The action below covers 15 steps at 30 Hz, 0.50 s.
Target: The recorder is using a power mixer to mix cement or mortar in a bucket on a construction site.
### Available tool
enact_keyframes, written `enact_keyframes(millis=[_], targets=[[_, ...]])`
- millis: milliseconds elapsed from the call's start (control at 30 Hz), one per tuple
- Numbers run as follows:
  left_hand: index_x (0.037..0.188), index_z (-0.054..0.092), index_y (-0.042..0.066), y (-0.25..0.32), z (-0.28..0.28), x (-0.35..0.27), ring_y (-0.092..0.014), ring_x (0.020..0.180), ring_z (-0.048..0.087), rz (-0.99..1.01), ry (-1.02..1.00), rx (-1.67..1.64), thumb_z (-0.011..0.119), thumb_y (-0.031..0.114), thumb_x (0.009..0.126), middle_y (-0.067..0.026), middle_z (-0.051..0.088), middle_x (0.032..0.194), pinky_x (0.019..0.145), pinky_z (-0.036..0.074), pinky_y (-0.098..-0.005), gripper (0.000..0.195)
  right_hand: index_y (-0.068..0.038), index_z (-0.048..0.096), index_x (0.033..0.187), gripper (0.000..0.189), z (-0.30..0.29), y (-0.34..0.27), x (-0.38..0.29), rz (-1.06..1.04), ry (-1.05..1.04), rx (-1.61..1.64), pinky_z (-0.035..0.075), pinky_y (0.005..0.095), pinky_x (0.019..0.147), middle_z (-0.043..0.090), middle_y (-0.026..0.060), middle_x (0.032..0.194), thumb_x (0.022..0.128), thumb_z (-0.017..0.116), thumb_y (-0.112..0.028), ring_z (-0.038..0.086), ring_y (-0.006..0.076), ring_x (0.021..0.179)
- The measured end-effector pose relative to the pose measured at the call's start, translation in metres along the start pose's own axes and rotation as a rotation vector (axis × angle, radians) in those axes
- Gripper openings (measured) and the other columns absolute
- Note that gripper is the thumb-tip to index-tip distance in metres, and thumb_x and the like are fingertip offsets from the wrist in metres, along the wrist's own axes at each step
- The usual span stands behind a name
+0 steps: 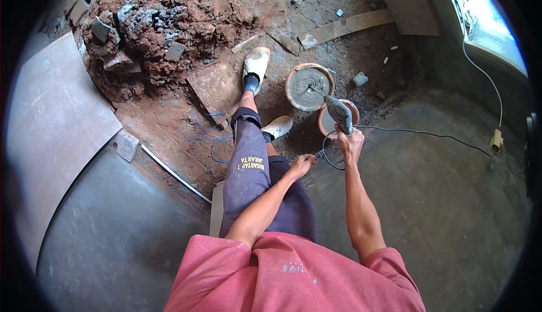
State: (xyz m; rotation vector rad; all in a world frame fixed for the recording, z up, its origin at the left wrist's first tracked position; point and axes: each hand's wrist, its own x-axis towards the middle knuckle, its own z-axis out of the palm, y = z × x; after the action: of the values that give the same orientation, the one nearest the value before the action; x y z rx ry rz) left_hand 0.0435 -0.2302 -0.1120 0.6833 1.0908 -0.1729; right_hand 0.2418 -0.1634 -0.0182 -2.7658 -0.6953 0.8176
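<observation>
My right hand grips the handle of a grey electric drill. A mixing rod runs from the drill into wet grey cement mix, which shows swirled ridges around it. An orange-rimmed bucket holds this mix, its wire handle lying at the right side. Partly behind the drill stands a second orange-rimmed bucket with pale grey contents. My left hand hangs beside my bent knee with curled fingers; whether anything is in them cannot be made out. A dark power cord trails right from the drill.
The cord reaches a yellowish socket block on a white cable by the window. Reddish rubble is heaped at upper left. Boards, blue wire scraps and a white pipe lie around. A large panel stands left.
</observation>
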Motion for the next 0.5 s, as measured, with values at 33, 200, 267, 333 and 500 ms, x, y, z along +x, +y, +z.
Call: enact_keyframes(millis=[33,200,267,333,500], targets=[[0.121,0.07,0.002,0.003,0.001,-0.002,-0.019,0.097,0.069,-0.013,-0.004,-0.009,0.052,0.034,0.102,-0.0087,0.076,0.103,0.087,0.051,-0.0334,0.041,0.006,0.072,0.089,0.043,0.0,0.001,0.001,-0.002,0.008,-0.006,0.052,0.0467,0.072,0.068,0.0281,0.079,0.082,0.078,-0.036,0.07,0.0439,0.078],[0.12,0.07,0.002,0.015,0.0,-0.005,-0.018,0.096,0.068,-0.073,-0.014,-0.014,0.052,0.031,0.103,-0.0086,0.076,0.103,0.087,0.051,-0.0325,0.039,0.004,0.074,0.087,0.043,0.001,0.0,0.003,-0.024,-0.007,-0.012,0.052,0.0509,0.074,0.068,0.0302,0.081,0.082,0.076,-0.038,0.068,0.0476,0.082],[0.119,0.07,0.002,0.014,0.0,-0.006,-0.017,0.093,0.068,-0.053,0.016,-0.039,0.052,0.032,0.103,-0.0086,0.076,0.102,0.084,0.051,-0.0323,0.039,0.004,0.074,0.087,0.043,0.0,0.003,0.0,-0.03,-0.008,-0.01,0.052,0.0507,0.075,0.068,0.0299,0.081,0.082,0.076,-0.038,0.069,0.0474,0.082],[0.119,0.07,0.002,0.009,0.0,-0.001,-0.017,0.089,0.068,-0.026,0.019,-0.019,0.052,0.032,0.103,-0.0083,0.076,0.103,0.078,0.052,-0.0327,0.038,0.003,0.074,0.089,0.042,0.0,0.005,-0.002,-0.045,0.008,-0.021,0.053,0.0503,0.075,0.069,0.0295,0.082,0.082,0.076,-0.038,0.069,0.047,0.083],[0.118,0.07,0.004,-0.005,-0.007,0.014,-0.016,0.072,0.066,0.086,0.017,0.025,0.05,0.033,0.103,-0.0064,0.074,0.103,0.056,0.053,-0.0337,0.039,0.003,0.074,0.089,0.041,0.0,0.0,0.003,-0.048,-0.009,0.001,0.053,0.0502,0.076,0.068,0.0297,0.082,0.082,0.076,-0.037,0.069,0.0464,0.083]])
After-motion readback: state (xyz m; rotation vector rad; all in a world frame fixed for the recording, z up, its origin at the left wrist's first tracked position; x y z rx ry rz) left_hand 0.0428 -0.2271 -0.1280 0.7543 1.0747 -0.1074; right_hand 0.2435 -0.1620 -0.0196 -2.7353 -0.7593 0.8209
